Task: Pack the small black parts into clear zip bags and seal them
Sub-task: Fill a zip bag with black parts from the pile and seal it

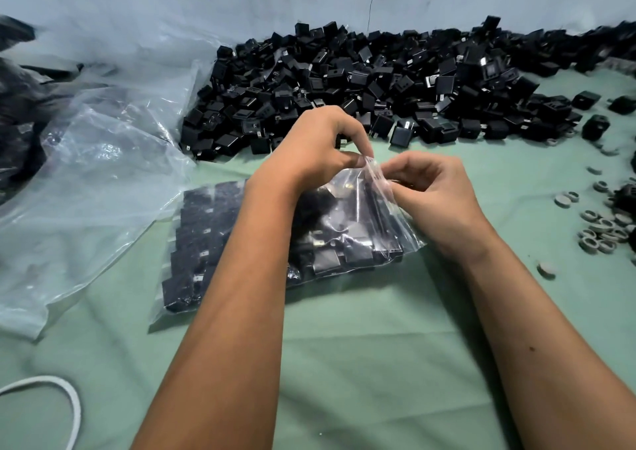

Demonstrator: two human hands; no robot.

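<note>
Filled zip bag lies mid-table, near the parts pile by the far edge. Your left hand & right hand both pinch its top strip. Uneven press = unsealed gap, parts spill.

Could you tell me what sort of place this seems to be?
Probably a small packing workshop: a big heap of black parts lies on a green-covered table, and both hands pinch a clear zip bag filled with them.

Black parts; clear zip bag; pale green table cover; grey-white rings.
</note>
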